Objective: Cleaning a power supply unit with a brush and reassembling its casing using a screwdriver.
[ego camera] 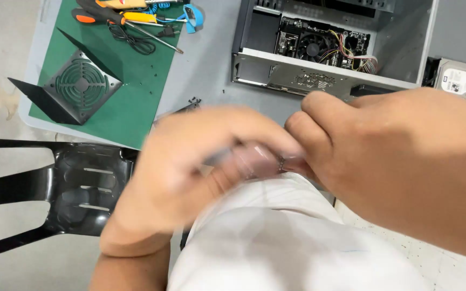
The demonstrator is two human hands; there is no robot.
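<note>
Hands meet close under the camera, over the person's lap in a white garment [276, 242], near side of the open computer case [405, 48]. Left hand [200, 161] motion-blurred, fingers curled inward; grip can't be told. Right hand [400, 156] sharper, fingers bent, thumb and forefinger pinched w/ tips touching the left hand's. Small dark ridged part [281, 163] shows betw. the fingertips, prob. a screw, too blurred to confirm; which hand has it can't be told.

Case lies on its side on the grey table [206, 59], motherboard w/ round cooler fan [314, 46] visible inside. Hard drive [462, 81] just right of case. Green mat [130, 91] well left of case, carrying power supply unit [79, 86] w/ round grille, screwdrivers [120, 19] & blue wrist strap [190, 16] at far edge. Black plastic chair [76, 188] left of the lap, below the mat.
</note>
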